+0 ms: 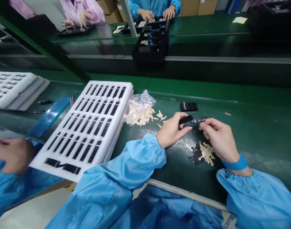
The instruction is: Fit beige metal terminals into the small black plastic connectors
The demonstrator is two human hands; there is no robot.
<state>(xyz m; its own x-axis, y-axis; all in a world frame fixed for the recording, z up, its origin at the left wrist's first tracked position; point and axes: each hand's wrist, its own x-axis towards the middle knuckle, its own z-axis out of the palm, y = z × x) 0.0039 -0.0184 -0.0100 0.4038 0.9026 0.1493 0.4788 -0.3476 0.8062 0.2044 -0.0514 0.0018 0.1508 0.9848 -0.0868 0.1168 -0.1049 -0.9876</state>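
My left hand (172, 128) is closed around a flat black strip-shaped part (185, 120), which sticks out between thumb and fingers. My right hand (218, 135) pinches a small dark part with grey markings (198, 120), its left end close to the black strip; I cannot tell whether they touch. Below the hands lie a small heap of black strips (196, 155) and a heap of cream-coloured tabs (207, 152). Just beyond my left hand, several black strips lie side by side in a block (188, 106).
A white foam tray (81, 171) with rows of black strips stands on the left. Beside it are a clear plastic bag (142, 100) and scattered cream tabs (145, 117). Co-workers' hands (146, 15) work across the bench around a black tray (149, 56); another person's blurred hand (11, 154) is at left.
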